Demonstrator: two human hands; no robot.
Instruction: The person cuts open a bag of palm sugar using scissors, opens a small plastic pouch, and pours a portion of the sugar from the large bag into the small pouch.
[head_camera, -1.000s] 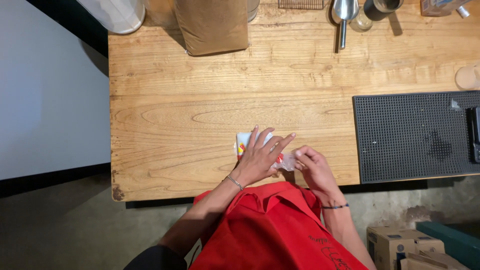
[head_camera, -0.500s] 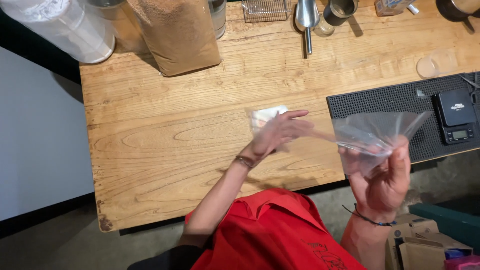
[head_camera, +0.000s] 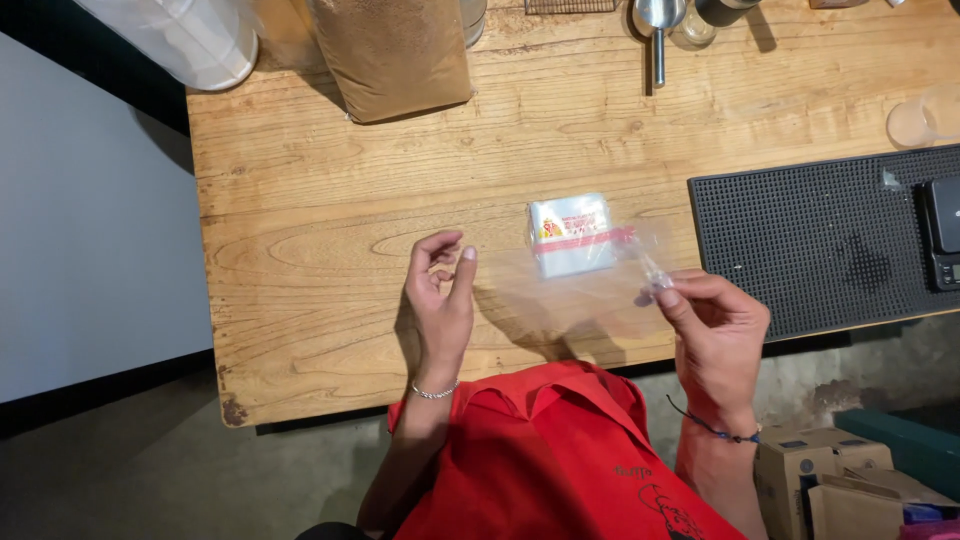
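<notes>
Half a second ago the right hand (head_camera: 715, 335) held a clear plastic bag (head_camera: 590, 285) up high and spread wide, well off to the right; now that hand sits lower and closer to the body, and the bag hangs limp from it toward the left. The left hand (head_camera: 440, 300), which was reaching forward over the stack of bags (head_camera: 572, 233), has drawn back and hovers empty over the wooden table (head_camera: 320, 230).

Thumb and forefinger of the right hand are pinching one corner of the clear bag. The left hand is loosely curled, its thumb and fingertips nearly meeting but with nothing between them. The bag trails from the right fingertips leftward and a little forward, partly covering the stack, which lies flat on the table just ahead of and between the two hands.

As far as can be judged, one bag has been separated from the stack and is in hand; it looks empty and I cannot tell whether its mouth is open. Nothing has gone into it yet.

Farther ahead of the left hand stands a tall clear container of brown powder (head_camera: 395, 50), with a white tub (head_camera: 180, 35) to its left. Ahead of the right hand lies a metal scoop (head_camera: 658, 25). To the right is a black rubber mat (head_camera: 820, 240) bearing a small scale (head_camera: 942, 230).
</notes>
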